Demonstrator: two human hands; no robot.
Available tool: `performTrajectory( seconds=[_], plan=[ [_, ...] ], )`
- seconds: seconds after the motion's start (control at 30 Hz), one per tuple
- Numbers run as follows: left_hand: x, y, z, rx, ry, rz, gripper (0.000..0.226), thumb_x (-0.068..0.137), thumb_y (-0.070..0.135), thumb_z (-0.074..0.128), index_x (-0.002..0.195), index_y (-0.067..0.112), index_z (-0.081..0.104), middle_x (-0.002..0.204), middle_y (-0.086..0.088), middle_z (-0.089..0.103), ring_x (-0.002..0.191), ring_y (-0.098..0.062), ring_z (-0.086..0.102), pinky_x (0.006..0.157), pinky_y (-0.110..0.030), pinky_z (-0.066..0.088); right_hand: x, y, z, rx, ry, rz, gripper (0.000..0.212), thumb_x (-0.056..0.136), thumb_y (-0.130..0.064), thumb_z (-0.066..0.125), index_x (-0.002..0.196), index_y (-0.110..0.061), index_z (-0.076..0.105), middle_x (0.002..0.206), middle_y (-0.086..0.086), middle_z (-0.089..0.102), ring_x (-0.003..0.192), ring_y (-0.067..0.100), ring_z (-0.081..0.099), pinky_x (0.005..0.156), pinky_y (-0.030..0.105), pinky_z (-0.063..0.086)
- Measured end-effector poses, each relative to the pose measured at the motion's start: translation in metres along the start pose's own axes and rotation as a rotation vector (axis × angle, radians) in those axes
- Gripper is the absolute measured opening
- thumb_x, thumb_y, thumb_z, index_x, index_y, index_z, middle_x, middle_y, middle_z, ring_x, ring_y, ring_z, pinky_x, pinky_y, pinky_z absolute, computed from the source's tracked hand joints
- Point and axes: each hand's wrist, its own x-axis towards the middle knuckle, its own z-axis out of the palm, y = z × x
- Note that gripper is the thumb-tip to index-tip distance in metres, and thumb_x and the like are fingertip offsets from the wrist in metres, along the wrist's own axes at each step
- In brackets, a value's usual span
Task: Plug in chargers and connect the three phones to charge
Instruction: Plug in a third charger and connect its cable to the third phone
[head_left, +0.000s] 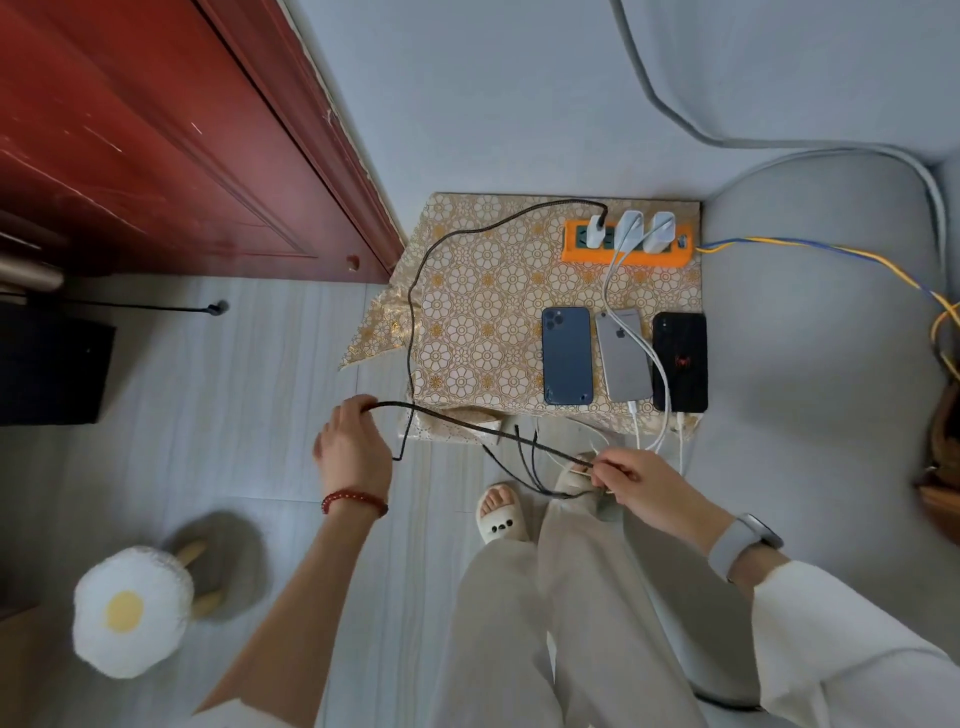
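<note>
Three phones lie face down in a row on a small table with a gold floral cloth (478, 291): a blue phone (567, 356), a silver phone (622, 355) and a black phone (680, 361). White cables (655, 364) run from two white chargers (647, 228) in the orange power strip (582, 253) to the silver and black phones' near ends. A black cable (413, 291) leaves the strip's left socket. My left hand (353, 447) grips a loop of it. My right hand (631, 480) pinches its end, where several short black tips dangle.
A red door (171, 140) stands at the left. A grey sofa (810, 291) borders the table on the right, with the strip's yellow and blue lead (831, 249) across it. A fried-egg stool (130, 613) sits on the floor at lower left. My slippered foot (501, 514) is below the table.
</note>
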Motion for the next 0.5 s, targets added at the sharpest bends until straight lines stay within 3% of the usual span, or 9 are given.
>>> performTrajectory(
  seconds=[0.07, 0.13, 0.2, 0.27, 0.3, 0.37, 0.43, 0.5],
  plan=[
    [-0.012, 0.006, 0.008, 0.097, -0.223, 0.269, 0.044, 0.087, 0.002, 0.041, 0.129, 0.014, 0.043, 0.131, -0.012, 0.050, 0.120, -0.031, 0.044, 0.105, -0.052, 0.029, 0.001, -0.011, 0.009, 0.006, -0.011, -0.050, 0.030, 0.092, -0.013, 0.045, 0.065, -0.023, 0.054, 0.057, -0.010, 0.050, 0.051, 0.001, 0.045, 0.054, 0.013, 0.034],
    [-0.030, 0.016, 0.022, 0.215, -0.475, 0.483, 0.049, 0.090, 0.013, 0.042, 0.138, 0.020, 0.030, 0.138, -0.004, 0.042, 0.131, -0.022, 0.034, 0.112, -0.054, 0.015, 0.006, -0.026, 0.020, 0.002, -0.028, -0.097, 0.027, 0.092, -0.015, 0.045, 0.068, -0.019, 0.056, 0.052, -0.012, 0.048, 0.046, -0.003, 0.045, 0.051, 0.012, 0.035],
    [-0.042, 0.023, 0.032, 0.252, -0.610, 0.588, 0.039, 0.093, 0.024, 0.041, 0.132, 0.024, 0.040, 0.131, -0.001, 0.051, 0.127, -0.017, 0.039, 0.115, -0.050, 0.009, 0.011, -0.037, 0.028, 0.026, -0.029, -0.134, 0.025, 0.092, -0.014, 0.045, 0.071, -0.014, 0.058, 0.048, -0.015, 0.051, 0.048, -0.006, 0.047, 0.053, 0.010, 0.036],
    [-0.046, 0.028, 0.034, 0.159, -0.598, 0.622, 0.023, 0.092, 0.021, 0.042, 0.108, 0.016, 0.060, 0.106, -0.004, 0.066, 0.104, -0.022, 0.056, 0.107, -0.046, 0.031, 0.013, -0.041, 0.029, 0.060, -0.030, -0.138, 0.024, 0.092, -0.013, 0.045, 0.072, -0.012, 0.058, 0.046, -0.023, 0.054, 0.049, -0.008, 0.049, 0.053, 0.009, 0.037],
    [-0.045, 0.028, 0.034, 0.106, -0.524, 0.636, 0.019, 0.090, 0.016, 0.045, 0.095, 0.012, 0.063, 0.093, -0.007, 0.068, 0.089, -0.026, 0.060, 0.092, -0.043, 0.044, 0.013, -0.039, 0.027, 0.073, -0.037, -0.128, 0.024, 0.092, -0.014, 0.045, 0.072, -0.012, 0.058, 0.045, -0.025, 0.054, 0.047, -0.007, 0.048, 0.051, 0.009, 0.036],
    [-0.040, 0.026, 0.030, 0.062, -0.311, 0.556, 0.015, 0.084, 0.004, 0.050, 0.085, 0.008, 0.064, 0.081, -0.011, 0.068, 0.072, -0.029, 0.062, 0.065, -0.034, 0.049, 0.011, -0.033, 0.022, 0.102, -0.050, -0.088, 0.022, 0.091, -0.018, 0.048, 0.072, -0.012, 0.058, 0.044, -0.017, 0.053, 0.042, -0.002, 0.046, 0.047, 0.010, 0.034],
    [-0.027, 0.019, 0.023, -0.034, -0.138, 0.275, 0.022, 0.082, -0.003, 0.045, 0.087, 0.008, 0.063, 0.083, -0.012, 0.069, 0.073, -0.031, 0.062, 0.060, -0.034, 0.046, 0.008, -0.021, 0.014, 0.087, -0.045, -0.040, 0.020, 0.089, -0.020, 0.051, 0.075, -0.008, 0.059, 0.048, -0.011, 0.049, 0.045, 0.001, 0.043, 0.049, 0.012, 0.034],
    [-0.009, 0.010, 0.013, -0.184, -0.030, -0.054, 0.023, 0.086, 0.003, 0.037, 0.087, 0.012, 0.058, 0.082, -0.010, 0.066, 0.078, -0.033, 0.061, 0.062, -0.033, 0.044, 0.004, -0.004, 0.005, 0.028, -0.042, 0.011, 0.023, 0.090, -0.021, 0.051, 0.077, -0.004, 0.060, 0.055, -0.005, 0.048, 0.050, 0.007, 0.043, 0.052, 0.015, 0.033]
  ],
)
